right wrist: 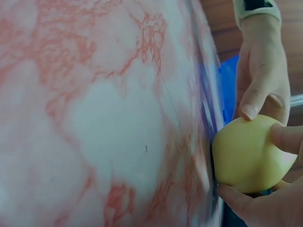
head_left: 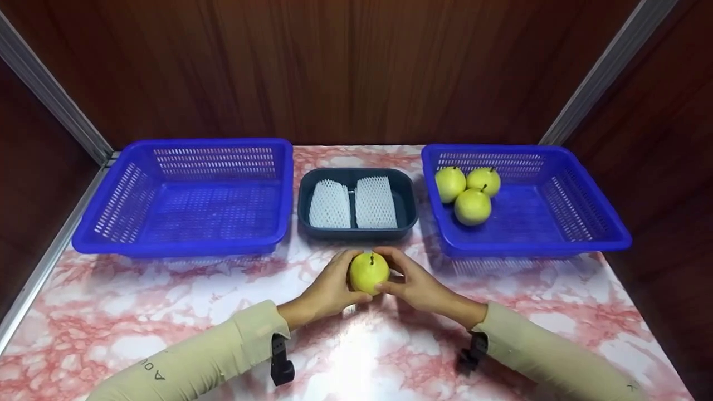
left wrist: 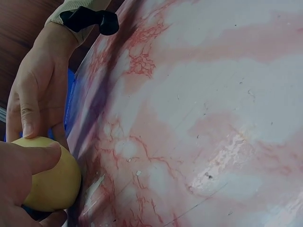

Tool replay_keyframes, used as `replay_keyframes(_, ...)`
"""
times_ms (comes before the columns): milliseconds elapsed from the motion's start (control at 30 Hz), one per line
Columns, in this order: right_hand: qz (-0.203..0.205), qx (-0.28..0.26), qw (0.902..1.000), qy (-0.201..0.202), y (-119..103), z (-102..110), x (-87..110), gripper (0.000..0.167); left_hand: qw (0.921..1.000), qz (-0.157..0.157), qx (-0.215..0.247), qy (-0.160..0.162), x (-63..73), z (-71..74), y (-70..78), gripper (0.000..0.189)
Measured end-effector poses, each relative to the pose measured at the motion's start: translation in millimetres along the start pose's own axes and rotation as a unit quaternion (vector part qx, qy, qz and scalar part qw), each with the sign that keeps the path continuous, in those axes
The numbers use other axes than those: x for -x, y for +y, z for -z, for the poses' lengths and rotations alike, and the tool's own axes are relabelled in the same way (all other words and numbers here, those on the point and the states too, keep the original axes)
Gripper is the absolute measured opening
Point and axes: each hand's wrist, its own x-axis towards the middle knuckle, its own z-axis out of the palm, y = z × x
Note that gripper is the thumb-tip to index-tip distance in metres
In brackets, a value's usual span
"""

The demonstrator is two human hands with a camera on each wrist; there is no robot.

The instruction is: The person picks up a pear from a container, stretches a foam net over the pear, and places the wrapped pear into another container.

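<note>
A yellow-green pear with a dark stem stands upright between both hands, low over the near middle of the table. My left hand curls round its left side, thumb at the front. From the right, my right hand holds it between thumb and fingers. Both thumbs show on the pear in the left wrist view. Just beyond the hands is a dark tray with two white foam net sleeves lying side by side. The pear's underside is hidden in the head view.
At the left stands an empty blue basket. Another blue basket at the right holds three pears in its left part. Wooden panels close off the back and sides of the marbled table.
</note>
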Motion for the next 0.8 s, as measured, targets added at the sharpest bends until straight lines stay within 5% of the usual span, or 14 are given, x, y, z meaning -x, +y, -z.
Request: replay_keyframes(800,0.001,0.017,0.9997,-0.015,-3.9,2.7,2.0,0.064,0.9988,-0.033,-0.034,0.010,1.8,-2.3,-0.1,0.079)
